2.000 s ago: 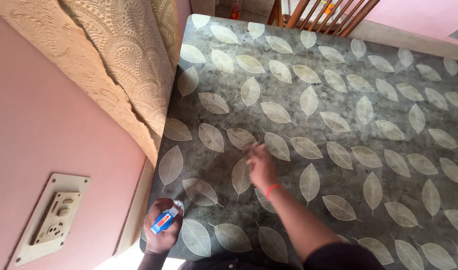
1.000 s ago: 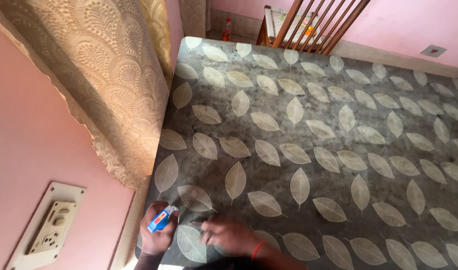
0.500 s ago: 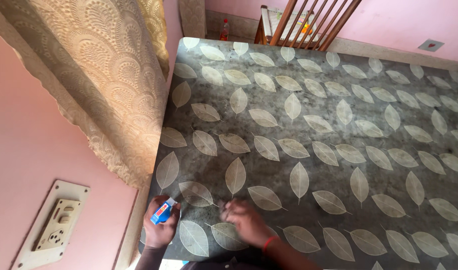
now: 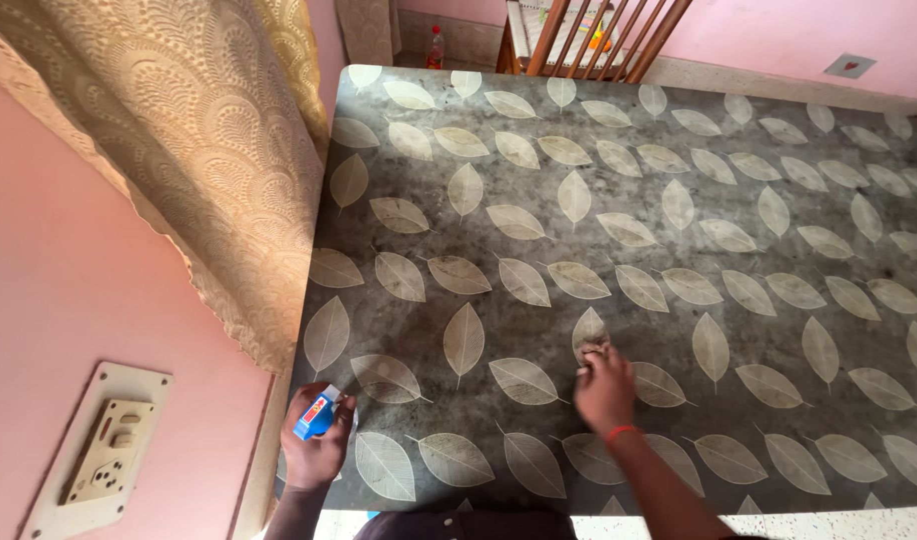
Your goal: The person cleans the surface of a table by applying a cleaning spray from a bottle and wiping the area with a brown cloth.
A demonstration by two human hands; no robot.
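My left hand (image 4: 317,452) rests at the near left corner of the table, closed around a small blue spray bottle (image 4: 315,414) with a white nozzle pointing up and right. My right hand (image 4: 605,388), with a red thread on its wrist, presses down on the table top to the right of the left hand. A small brownish crumpled cloth (image 4: 592,346) shows under its fingertips. The table (image 4: 679,150) has a grey cover printed with pale leaves.
A cream embossed curtain (image 4: 209,150) hangs along the table's left edge over the pink wall. A beige socket plate (image 4: 99,455) sits on that wall at lower left. A wooden chair (image 4: 589,30) and a small bottle (image 4: 436,45) stand beyond the far edge.
My right hand has swept from the near edge beside the left hand to the right and farther onto the table. My left hand and the spray bottle have stayed at the corner.
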